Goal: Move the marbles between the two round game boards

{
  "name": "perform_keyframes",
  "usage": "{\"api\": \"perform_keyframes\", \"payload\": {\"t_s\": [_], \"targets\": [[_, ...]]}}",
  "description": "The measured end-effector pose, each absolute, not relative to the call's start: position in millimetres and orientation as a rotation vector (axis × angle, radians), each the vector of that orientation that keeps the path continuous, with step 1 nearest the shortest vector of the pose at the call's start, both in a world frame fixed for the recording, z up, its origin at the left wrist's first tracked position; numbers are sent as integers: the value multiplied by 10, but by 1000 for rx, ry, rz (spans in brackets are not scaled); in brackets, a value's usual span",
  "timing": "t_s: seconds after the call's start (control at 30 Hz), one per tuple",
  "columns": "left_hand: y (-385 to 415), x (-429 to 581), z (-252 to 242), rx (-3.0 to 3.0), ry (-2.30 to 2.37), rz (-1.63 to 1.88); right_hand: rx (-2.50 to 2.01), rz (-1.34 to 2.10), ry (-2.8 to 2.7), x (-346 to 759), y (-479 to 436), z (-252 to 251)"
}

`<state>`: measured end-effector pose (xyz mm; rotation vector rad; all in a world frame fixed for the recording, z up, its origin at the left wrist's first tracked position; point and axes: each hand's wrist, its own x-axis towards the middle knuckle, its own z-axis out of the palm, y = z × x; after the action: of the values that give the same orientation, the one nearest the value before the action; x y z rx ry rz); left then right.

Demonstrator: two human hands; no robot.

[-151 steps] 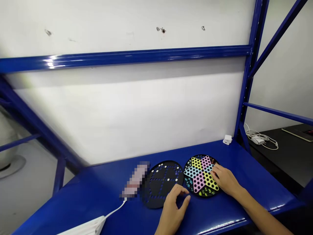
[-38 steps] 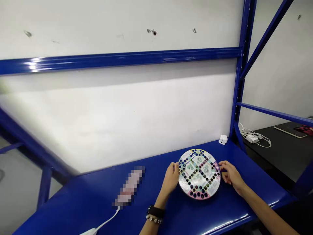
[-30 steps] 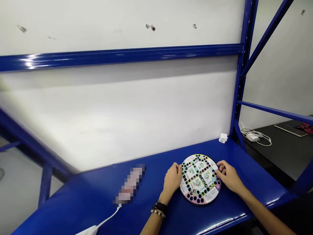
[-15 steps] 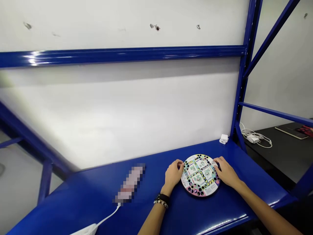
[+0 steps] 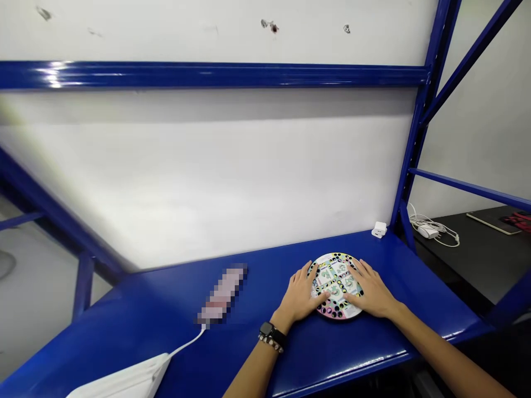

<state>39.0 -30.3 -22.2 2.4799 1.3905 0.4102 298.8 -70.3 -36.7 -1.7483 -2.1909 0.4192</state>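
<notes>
A round game board (image 5: 337, 283) with a colourful printed face of dark dots and little pictures lies flat on the blue table. My left hand (image 5: 302, 293) holds its left side, fingers along the rim and thumb resting on the face. On the right, my right hand (image 5: 370, 288) grips the opposite side, its thumb also on the printed top. Both thumbs point inward across the lower half. A black watch (image 5: 267, 330) and a beaded bracelet sit on my left wrist.
Left of the board lies a pixelated flat device (image 5: 224, 293), joined by a white cable to a white block (image 5: 124, 381). White chargers (image 5: 379, 229) stand at the back right corner. Blue frame posts (image 5: 409, 155) rise beside a dark table with a charger and cable (image 5: 429, 230).
Both hands have moved from the rim further over the board, and their thumbs now lie on its face. The camera has tilted slightly downward.
</notes>
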Motion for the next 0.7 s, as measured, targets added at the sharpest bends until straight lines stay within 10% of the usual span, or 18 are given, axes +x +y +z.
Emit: {"api": "perform_keyframes", "payload": {"t_s": [0.7], "targets": [[-365,400,-239,2416,1544,519,-1890,458,-1948,3080,-655,-407]]}}
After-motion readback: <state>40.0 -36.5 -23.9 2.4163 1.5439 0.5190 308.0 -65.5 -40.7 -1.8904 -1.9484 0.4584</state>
